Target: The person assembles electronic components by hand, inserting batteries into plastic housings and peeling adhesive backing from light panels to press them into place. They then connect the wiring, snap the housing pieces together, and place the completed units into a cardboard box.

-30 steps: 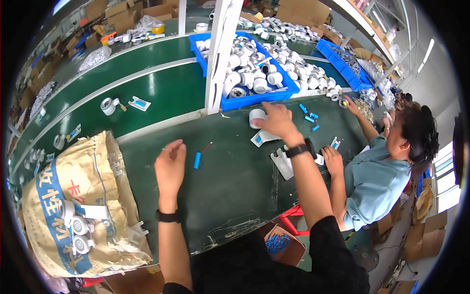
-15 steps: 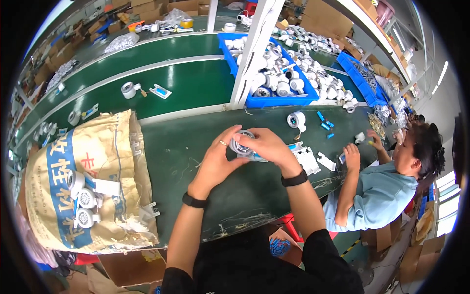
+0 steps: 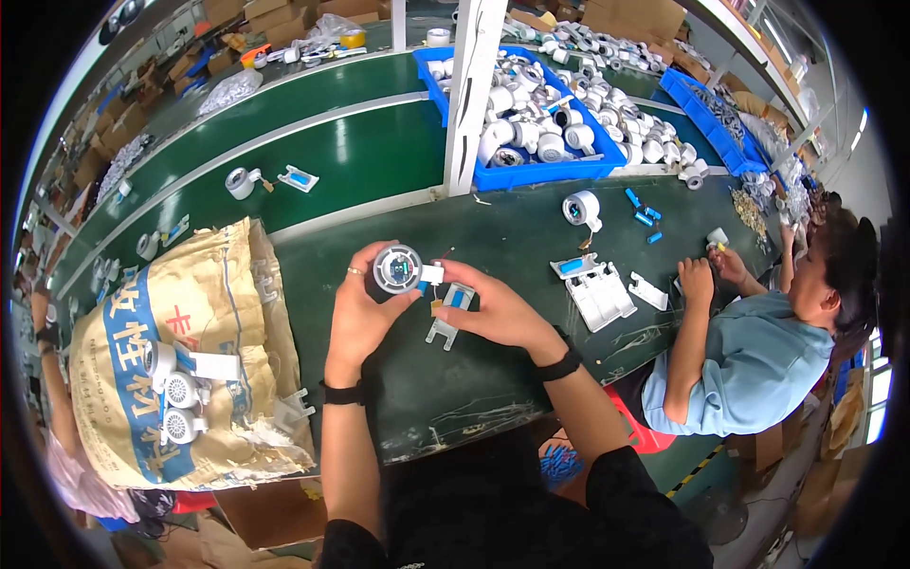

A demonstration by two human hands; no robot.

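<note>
your left hand (image 3: pixel 360 313) grips a round grey part (image 3: pixel 397 268), your right hand (image 3: pixel 493 308) pinches a white bracket with a blue insert (image 3: pixel 453 305) just beside it. left of your left hand lies a tan woven sack with a blue printed band (image 3: pixel 190 351); beyond both hands, a blue bin (image 3: pixel 540 175) of white parts.
</note>
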